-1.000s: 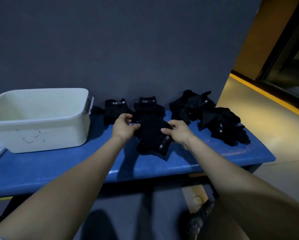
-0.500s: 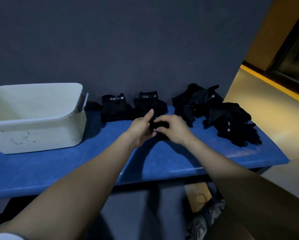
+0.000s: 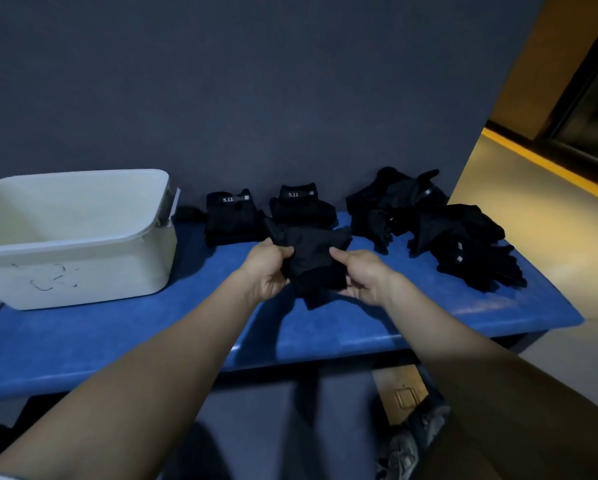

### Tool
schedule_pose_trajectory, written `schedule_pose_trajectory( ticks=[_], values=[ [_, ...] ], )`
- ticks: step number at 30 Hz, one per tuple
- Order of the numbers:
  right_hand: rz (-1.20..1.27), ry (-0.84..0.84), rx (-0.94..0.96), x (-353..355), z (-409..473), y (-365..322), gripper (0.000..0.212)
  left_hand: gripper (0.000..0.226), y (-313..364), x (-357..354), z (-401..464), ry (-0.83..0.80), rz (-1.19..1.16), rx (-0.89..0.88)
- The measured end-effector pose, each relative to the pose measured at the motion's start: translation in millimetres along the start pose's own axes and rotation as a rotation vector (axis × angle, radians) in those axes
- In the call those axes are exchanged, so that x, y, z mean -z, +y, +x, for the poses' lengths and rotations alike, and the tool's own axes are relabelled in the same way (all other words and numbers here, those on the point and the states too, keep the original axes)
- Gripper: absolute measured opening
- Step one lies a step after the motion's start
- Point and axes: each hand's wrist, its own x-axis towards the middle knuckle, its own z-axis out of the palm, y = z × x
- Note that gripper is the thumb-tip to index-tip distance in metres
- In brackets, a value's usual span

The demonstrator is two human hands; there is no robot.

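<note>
Head view, person at a bench. A black garment (image 3: 313,258) is held between both hands over the middle of the blue bench (image 3: 152,334), just in front of the folded stacks at the wall. It is plain, dark, matt cloth, crumpled and partly doubled over; in this dim light its exact kind cannot be told, and no label shows on it.

Its long axis runs from the person towards the wall. The far end is the wider one, spreading out to left and right with a corner at each side. The near end is narrower and droops towards the bench top.

The left hand (image 3: 266,268) grips the garment's left edge, thumb on top and fingers curled beneath. The right hand (image 3: 363,275) grips the right edge in the same way, thumb laid on the cloth and fingers cupped under it.

Surroundings: a white plastic tub (image 3: 76,237) stands at the left end of the bench. Two folded stacks, one (image 3: 231,220) nearer the tub and one (image 3: 301,207) directly behind the held garment, each show a "5.11" tag. A loose pile (image 3: 446,233) of black items lies at the right end.
</note>
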Motion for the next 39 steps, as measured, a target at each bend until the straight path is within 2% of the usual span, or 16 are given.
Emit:
schedule_pose_trajectory(
  ticks=[1,3,7,10,13,15,17,19,21,24,27,29,32,37,39],
  values=[
    [0.015,0.006,0.019,1,-1,2,0.015,0.036,-5,4,0,0.035,0.081,0.013],
    [-0.128,0.049,0.013,1,-1,9,0.006,0.039,-15,16,1,0.133,0.35,0.013],
    [-0.297,0.093,-0.052,-2,0,28,0.019,0.056,-28,35,1,0.225,0.933,-0.122],
    [-0.445,0.152,0.002,-1,-1,27,0.027,0.067,-29,35,-4,0.321,1.194,-0.275],
    [-0.73,0.347,0.192,2,0,22,0.046,0.054,-29,30,-8,0.336,1.395,-0.511],
    [-0.788,0.419,0.391,-2,0,19,0.045,0.041,-32,25,-10,0.254,1.439,-0.57],
    [-0.816,0.413,0.484,-8,3,17,0.032,0.035,-37,21,-11,0.135,1.479,-0.514],
    [-0.769,0.368,0.43,-14,9,16,0.022,0.044,-42,21,-12,-0.006,1.541,-0.405],
    [-0.707,0.339,0.349,-19,13,16,0.019,0.052,-43,23,-13,-0.081,1.564,-0.337],
    [-0.653,0.316,0.27,-25,21,17,0.025,0.057,-41,29,-13,-0.108,1.575,-0.329],
    [-0.618,0.277,0.241,-28,28,20,0.015,0.059,-38,33,-12,-0.155,1.581,-0.313],
    [-0.579,0.281,0.213,-27,29,21,0.023,0.06,-36,36,-11,-0.178,1.567,-0.322],
    [-0.547,0.32,0.22,-18,34,26,0.015,0.066,-37,37,-8,-0.216,1.552,-0.35],
    [-0.601,0.35,0.228,-9,36,36,0.027,0.066,-37,33,-4,-0.296,1.627,-0.202],
    [-0.605,0.321,0.239,-8,36,34,0.024,0.067,-37,32,-3,-0.294,1.641,-0.185]
  ],
)
